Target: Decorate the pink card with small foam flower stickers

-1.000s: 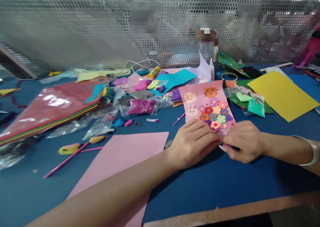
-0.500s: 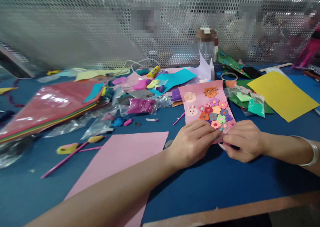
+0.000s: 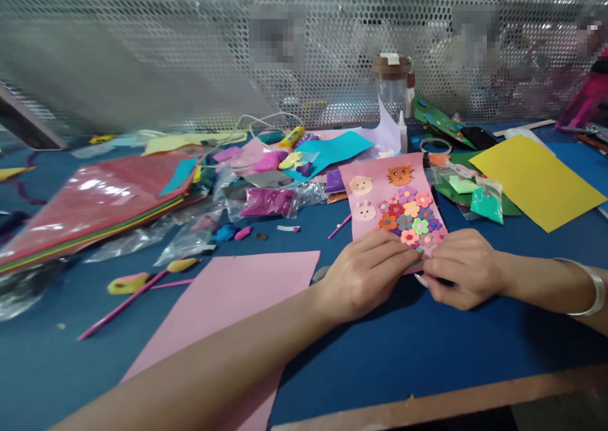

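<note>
A pink card (image 3: 354,168) lies at the right of centre, with a cluster of colourful clay flowers (image 3: 412,210) on it. An orange cat face (image 3: 400,175) and two pale animal faces (image 3: 365,211) sit above and beside the flowers. Across the card's lower left part, my left hand (image 3: 368,273) is closed, fingers bent over its edge. My right hand (image 3: 463,268) pinches at the lower right corner, thumb below. Between the fingertips shows a small teal bit (image 3: 420,250), partly hidden. The card's bottom edge is mostly covered by my fingers.
A pink sheet (image 3: 228,311) lies under my left forearm. Purple sticks (image 3: 123,304) with yellow clay are left of it. Stacked coloured sheets (image 3: 109,203), bagged clay (image 3: 268,201), a lidded cup (image 3: 392,83) and a yellow sheet (image 3: 539,181) surround the card. Behind stands a perforated metal panel (image 3: 213,51).
Both hands stay at the card's lower edge, with only a very slight shift of the fingers. The card and the things around it have not moved.
</note>
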Demonstrator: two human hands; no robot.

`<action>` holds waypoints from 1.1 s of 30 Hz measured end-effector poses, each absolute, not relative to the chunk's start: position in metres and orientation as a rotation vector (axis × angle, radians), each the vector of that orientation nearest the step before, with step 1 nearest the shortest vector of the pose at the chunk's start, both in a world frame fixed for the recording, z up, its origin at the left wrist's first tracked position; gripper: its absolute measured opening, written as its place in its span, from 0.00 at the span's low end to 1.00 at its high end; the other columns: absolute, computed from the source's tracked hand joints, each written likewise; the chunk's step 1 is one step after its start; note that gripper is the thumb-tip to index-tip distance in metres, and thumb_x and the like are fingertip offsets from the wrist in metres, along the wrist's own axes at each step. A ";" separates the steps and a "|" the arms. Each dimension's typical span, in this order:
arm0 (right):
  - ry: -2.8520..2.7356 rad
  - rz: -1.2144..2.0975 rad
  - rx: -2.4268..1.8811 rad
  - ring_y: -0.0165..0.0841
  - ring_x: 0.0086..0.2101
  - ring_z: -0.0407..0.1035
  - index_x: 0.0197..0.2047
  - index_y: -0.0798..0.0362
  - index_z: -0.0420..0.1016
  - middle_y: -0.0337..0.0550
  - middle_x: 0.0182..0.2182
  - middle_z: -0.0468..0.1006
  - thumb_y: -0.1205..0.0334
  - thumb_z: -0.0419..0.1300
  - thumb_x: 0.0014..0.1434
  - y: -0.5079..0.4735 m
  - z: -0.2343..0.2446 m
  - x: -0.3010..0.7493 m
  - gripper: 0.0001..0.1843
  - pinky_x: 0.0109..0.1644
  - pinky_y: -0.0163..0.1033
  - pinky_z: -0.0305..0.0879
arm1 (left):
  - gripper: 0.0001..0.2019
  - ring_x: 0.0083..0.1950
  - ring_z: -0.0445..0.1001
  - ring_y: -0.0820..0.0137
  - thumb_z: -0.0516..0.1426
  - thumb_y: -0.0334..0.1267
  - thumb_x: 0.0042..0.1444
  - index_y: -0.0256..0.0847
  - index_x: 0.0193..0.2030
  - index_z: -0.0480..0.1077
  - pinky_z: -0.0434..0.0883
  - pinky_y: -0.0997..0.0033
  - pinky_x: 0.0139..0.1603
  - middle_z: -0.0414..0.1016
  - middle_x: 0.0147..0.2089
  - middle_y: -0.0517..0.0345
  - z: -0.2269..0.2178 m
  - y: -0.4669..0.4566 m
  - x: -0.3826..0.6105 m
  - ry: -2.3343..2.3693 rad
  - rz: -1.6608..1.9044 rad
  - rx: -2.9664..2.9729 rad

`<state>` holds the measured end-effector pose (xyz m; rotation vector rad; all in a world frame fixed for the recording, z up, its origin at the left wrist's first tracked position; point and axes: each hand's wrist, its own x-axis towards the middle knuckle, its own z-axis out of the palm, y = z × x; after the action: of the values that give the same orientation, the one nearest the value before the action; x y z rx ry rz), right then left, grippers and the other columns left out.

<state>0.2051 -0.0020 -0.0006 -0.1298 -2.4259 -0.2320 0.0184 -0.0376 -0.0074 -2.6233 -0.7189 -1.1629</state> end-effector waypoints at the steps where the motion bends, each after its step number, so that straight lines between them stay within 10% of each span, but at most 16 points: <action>1: -2.429 -0.237 -0.129 0.25 0.19 0.64 0.24 0.54 0.68 0.35 0.18 0.72 0.64 0.52 0.53 -0.002 -0.001 0.205 0.08 0.23 0.33 0.56 | 0.06 0.34 0.70 0.71 0.52 0.25 0.53 0.31 0.38 0.66 0.71 0.70 0.35 0.73 0.33 0.51 -0.007 -0.038 0.018 -0.709 -1.170 -2.621; 33: -2.439 -0.248 -0.125 0.25 0.17 0.62 0.21 0.54 0.66 0.34 0.16 0.70 0.64 0.52 0.53 -0.004 0.002 0.205 0.10 0.21 0.33 0.54 | 0.05 0.34 0.71 0.72 0.54 0.27 0.52 0.35 0.36 0.67 0.71 0.70 0.36 0.74 0.34 0.54 -0.010 -0.038 0.016 -0.701 -1.089 -2.648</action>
<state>0.2048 -0.0035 0.0024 -0.1248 -2.4394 -0.2478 0.0156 -0.0384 -0.0099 -2.6480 -0.7014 -1.0893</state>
